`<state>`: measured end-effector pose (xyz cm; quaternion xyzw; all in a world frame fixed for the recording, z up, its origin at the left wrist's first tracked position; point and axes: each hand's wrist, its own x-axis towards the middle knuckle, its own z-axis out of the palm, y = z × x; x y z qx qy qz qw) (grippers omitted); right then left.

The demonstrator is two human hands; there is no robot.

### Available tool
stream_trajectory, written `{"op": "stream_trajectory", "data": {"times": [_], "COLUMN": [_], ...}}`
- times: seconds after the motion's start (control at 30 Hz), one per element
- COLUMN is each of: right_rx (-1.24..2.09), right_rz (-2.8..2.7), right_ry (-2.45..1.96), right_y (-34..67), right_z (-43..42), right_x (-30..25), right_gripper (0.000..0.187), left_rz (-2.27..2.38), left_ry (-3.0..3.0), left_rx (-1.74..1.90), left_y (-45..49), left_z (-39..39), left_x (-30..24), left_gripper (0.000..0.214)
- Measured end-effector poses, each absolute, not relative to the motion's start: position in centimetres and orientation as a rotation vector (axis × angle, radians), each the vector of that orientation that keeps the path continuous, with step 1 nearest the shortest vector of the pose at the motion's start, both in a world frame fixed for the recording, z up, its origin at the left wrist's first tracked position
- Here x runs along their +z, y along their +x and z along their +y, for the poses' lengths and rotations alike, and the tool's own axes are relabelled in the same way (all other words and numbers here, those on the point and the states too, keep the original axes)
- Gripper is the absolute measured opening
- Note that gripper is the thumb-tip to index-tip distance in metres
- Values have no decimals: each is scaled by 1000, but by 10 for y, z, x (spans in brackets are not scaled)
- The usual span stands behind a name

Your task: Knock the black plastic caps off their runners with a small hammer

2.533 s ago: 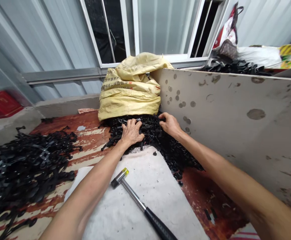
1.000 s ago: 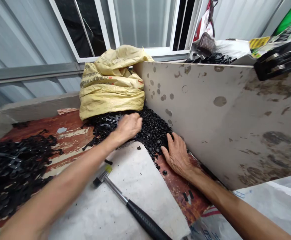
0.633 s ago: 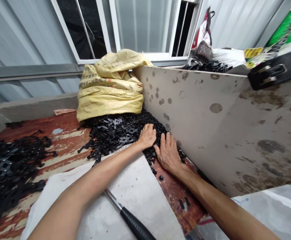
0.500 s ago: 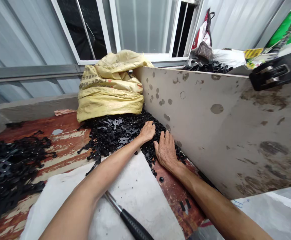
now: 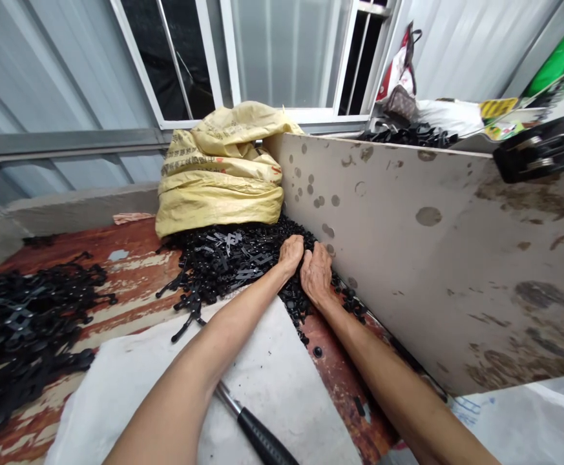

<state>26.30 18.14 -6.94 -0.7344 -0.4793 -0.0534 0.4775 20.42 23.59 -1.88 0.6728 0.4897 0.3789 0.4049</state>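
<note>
My left hand point(image 5: 290, 254) and my right hand point(image 5: 317, 274) sit side by side, cupped, with their fingertips pressed into a heap of small black plastic parts point(image 5: 223, 268). The heap lies against a stained pale board point(image 5: 407, 258) and spreads out from under a yellow woven sack point(image 5: 218, 177). Whether either hand holds pieces is hidden. Below my left forearm lies a hammer with a black grip point(image 5: 258, 434) on a white sheet point(image 5: 282, 413). Its head is hidden by my arm.
A larger pile of black plastic parts point(image 5: 20, 329) lies at the left on a rust-red, peeling surface point(image 5: 131, 258). More black parts point(image 5: 410, 135) lie behind the board near a window. A black case with metal latches point(image 5: 541, 152) rests on the board's top right.
My hands have drawn closer and now meet in the heap. They were apart before, and the view has shifted slightly.
</note>
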Motion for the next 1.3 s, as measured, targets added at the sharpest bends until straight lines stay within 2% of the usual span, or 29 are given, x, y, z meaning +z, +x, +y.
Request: {"op": "stream_trajectory", "data": {"times": [0.27, 0.47, 0.9, 1.3], "right_rx": [215, 443, 637, 845], "right_rz": [-904, -686, -540, -661], "right_ry": [-1492, -1210, -990, -956], "right_y": [279, 278, 248, 156], "right_z": [207, 216, 185, 116], "right_x": [-66, -63, -20, -40], "right_gripper": [35, 36, 35, 34], "left_rz": [1206, 1045, 803, 1065], "left_ry": [1122, 884, 764, 839], "left_rx": [1171, 1327, 1535, 1682], "left_y": [216, 224, 204, 110], "left_z": [238, 227, 185, 117], "left_x": [-25, -19, 14, -3], "left_gripper": [21, 22, 15, 15]}}
